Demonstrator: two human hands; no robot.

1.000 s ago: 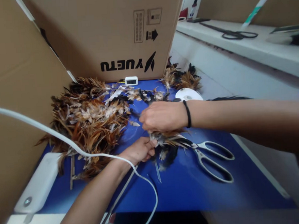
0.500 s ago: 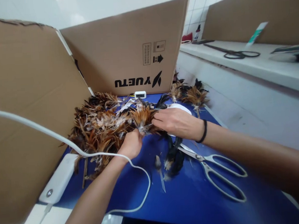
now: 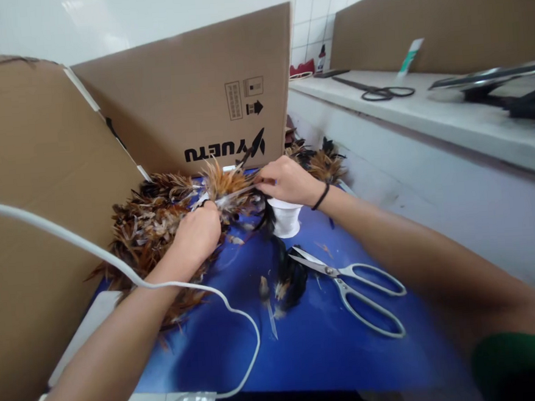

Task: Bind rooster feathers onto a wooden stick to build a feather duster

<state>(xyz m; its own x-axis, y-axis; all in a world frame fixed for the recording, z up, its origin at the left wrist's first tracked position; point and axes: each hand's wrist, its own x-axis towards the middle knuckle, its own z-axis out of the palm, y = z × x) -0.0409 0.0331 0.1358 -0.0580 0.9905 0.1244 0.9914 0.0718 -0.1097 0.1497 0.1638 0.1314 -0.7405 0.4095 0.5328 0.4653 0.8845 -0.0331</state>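
My left hand point(image 3: 199, 228) is closed on the base of a brown feather bunch point(image 3: 224, 182) at the near side of the feather pile point(image 3: 143, 224). To its right, my right hand point(image 3: 287, 181) pinches a thin whitish strand point(image 3: 239, 193) that runs to the bunch. A white spool point(image 3: 286, 217) stands just below my right hand. Metal scissors point(image 3: 346, 280) lie partly open on the blue table point(image 3: 324, 355). Dark feathers point(image 3: 290, 278) lie left of the blades, with one small loose feather point(image 3: 265, 292) beside them.
Cardboard panels point(image 3: 187, 96) stand behind and at the left. A white cable point(image 3: 172, 285) crosses my left forearm. More feathers point(image 3: 327, 164) lie at the back right. A ledge point(image 3: 448, 108) holds black scissors point(image 3: 379, 92) and a tube point(image 3: 411, 57).
Both hands have moved up and away from me, and the strand is now visible between them. The spool shows more fully. The view has shifted, moving the scissors and panels left in the picture.
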